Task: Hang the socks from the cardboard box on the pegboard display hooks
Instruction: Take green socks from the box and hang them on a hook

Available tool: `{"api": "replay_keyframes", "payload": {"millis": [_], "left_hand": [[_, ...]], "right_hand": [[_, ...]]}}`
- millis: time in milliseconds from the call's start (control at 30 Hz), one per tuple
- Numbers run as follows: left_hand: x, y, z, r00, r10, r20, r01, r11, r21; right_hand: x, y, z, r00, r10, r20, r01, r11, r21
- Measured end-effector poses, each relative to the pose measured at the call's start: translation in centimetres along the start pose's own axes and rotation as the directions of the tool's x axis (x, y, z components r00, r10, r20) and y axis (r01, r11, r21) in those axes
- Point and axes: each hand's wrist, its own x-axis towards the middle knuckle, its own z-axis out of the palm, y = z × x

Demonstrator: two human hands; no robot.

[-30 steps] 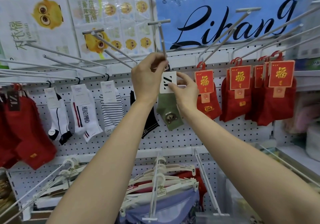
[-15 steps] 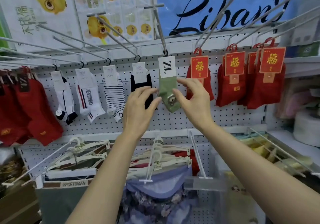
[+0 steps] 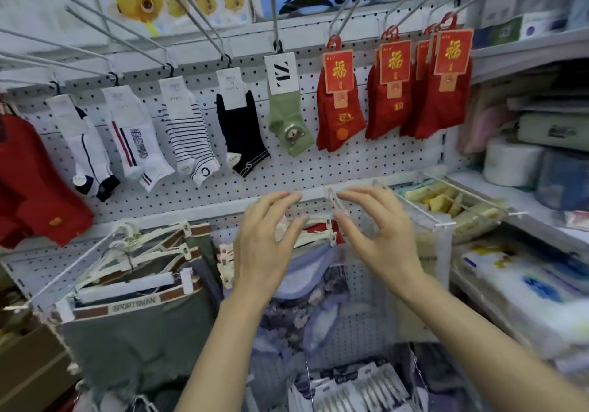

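Note:
A green sock [image 3: 287,121] with a bear patch and a white card hangs from a metal hook [image 3: 273,6] on the white pegboard [image 3: 350,163]. To its left hang a black sock [image 3: 239,131], a striped sock [image 3: 188,131] and white socks [image 3: 127,131]; red socks [image 3: 341,105] hang to its right. My left hand [image 3: 264,246] and my right hand [image 3: 379,236] hover well below the green sock, fingers loosely spread, holding nothing. A corner of a cardboard box [image 3: 25,364] shows at the lower left.
Long bare hooks [image 3: 197,13] jut out toward me from the top rail. Underwear on white clip hangers [image 3: 146,252] hangs on the lower row. Shelves at the right hold paper rolls [image 3: 510,159] and packaged goods [image 3: 526,284]. More red socks [image 3: 28,182] hang at far left.
Both hands have let go of the green sock and dropped down away from it. The sock now hangs free on its hook. My view has tilted downward.

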Motion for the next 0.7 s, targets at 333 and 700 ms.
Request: {"api": "replay_keyframes", "payload": {"millis": [333,700], "left_hand": [[-11.3,-0.8,1.1,0.969,0.211,0.129,-0.196,0.973,-0.119],[-25.0,1.5,7.1,0.784,0.203,0.586,-0.001,0.946,-0.325]], "right_hand": [[-14.0,-4.3,-1.0,0.971,0.238,0.026,-0.225,0.946,-0.233],[-29.8,-6.9,-7.1,0.844,0.533,-0.063,-0.493,0.723,-0.484]]}}
